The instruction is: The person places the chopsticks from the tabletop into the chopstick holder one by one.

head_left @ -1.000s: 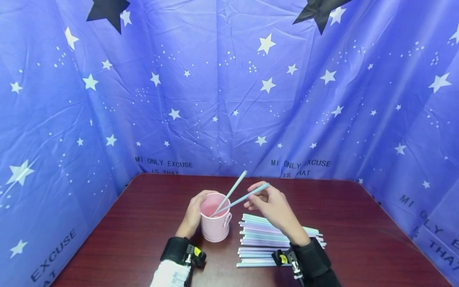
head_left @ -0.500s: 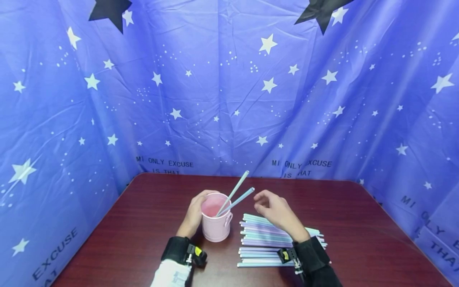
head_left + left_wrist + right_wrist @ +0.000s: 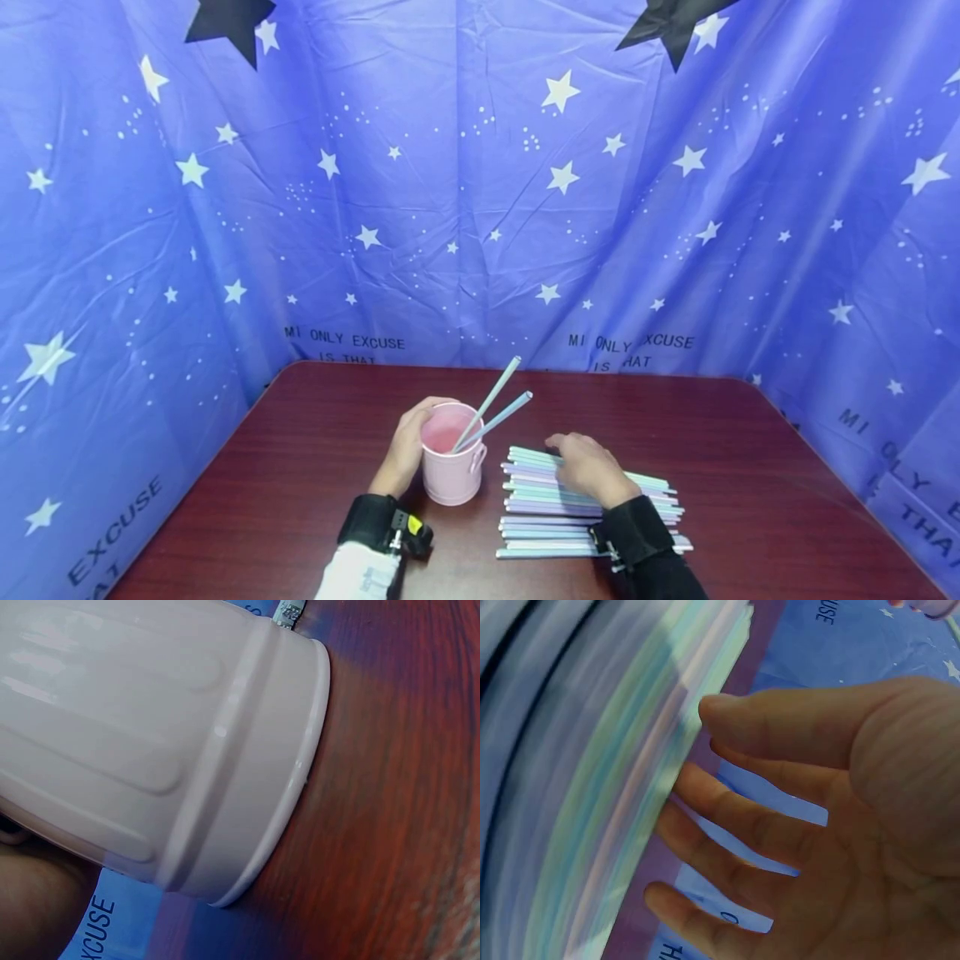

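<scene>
A small pink bucket [image 3: 452, 482] stands upright on the table, and my left hand [image 3: 405, 450] grips it round its left side. In the left wrist view the bucket's ribbed wall [image 3: 127, 727] fills much of the picture. Leaning over its right rim are a pale green straw [image 3: 498, 387] and a blue straw [image 3: 512, 408]. My right hand [image 3: 588, 468] is over the far side of a row of pastel straws [image 3: 536, 504]. Up close, the fingers [image 3: 735, 817] of that hand are spread and slightly bent, fingertips right at the outermost straw, with nothing held.
The dark red wooden table [image 3: 315, 483] has rounded far corners. A blue curtain [image 3: 450, 208] with stars and lettering hangs behind it and on both sides. Several straws lie side by side, lengthwise left to right, right of the bucket.
My right hand let go of the blue straw, which now leans in the bucket. It then moved down and right to the straw row. My left hand stays on the bucket.
</scene>
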`<action>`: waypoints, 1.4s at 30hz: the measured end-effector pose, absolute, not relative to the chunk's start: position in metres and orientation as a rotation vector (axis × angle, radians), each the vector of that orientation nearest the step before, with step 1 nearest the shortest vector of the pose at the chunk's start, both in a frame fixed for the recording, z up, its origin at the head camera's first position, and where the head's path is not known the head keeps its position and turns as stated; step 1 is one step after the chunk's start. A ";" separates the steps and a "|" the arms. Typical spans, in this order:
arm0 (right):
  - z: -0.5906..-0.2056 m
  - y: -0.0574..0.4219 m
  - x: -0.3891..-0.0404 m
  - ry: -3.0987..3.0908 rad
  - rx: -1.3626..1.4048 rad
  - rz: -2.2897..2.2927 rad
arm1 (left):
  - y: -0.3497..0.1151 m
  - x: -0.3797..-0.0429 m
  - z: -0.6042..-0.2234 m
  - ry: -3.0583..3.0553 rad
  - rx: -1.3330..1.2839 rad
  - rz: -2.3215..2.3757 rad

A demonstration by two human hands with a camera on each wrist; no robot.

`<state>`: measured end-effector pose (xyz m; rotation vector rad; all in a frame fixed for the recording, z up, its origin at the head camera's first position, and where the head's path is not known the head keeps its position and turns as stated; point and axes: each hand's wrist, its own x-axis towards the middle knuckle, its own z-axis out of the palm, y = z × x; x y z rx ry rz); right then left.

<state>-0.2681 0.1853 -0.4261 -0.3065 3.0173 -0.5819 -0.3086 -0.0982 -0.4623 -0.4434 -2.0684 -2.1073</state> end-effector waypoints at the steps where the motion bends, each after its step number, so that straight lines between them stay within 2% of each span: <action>1: -0.428 0.186 -0.268 3.045 -0.315 -0.558 | -0.098 -0.309 -0.462 -2.068 -0.444 -2.108; 13: -0.472 0.199 -0.288 3.273 -0.439 -0.537 | -0.098 -0.309 -0.464 -2.063 -0.453 -2.104; 30: -0.395 0.186 -0.259 3.361 -0.327 -0.783 | -0.098 -0.307 -0.464 -2.071 -0.438 -2.106; 37: -0.362 0.182 -0.250 3.437 -0.403 -1.427 | -0.099 -0.308 -0.463 -2.080 -0.431 -2.102; 42: -0.343 0.181 -0.238 3.208 -0.396 -2.011 | -0.098 -0.309 -0.462 -2.069 -0.433 -2.108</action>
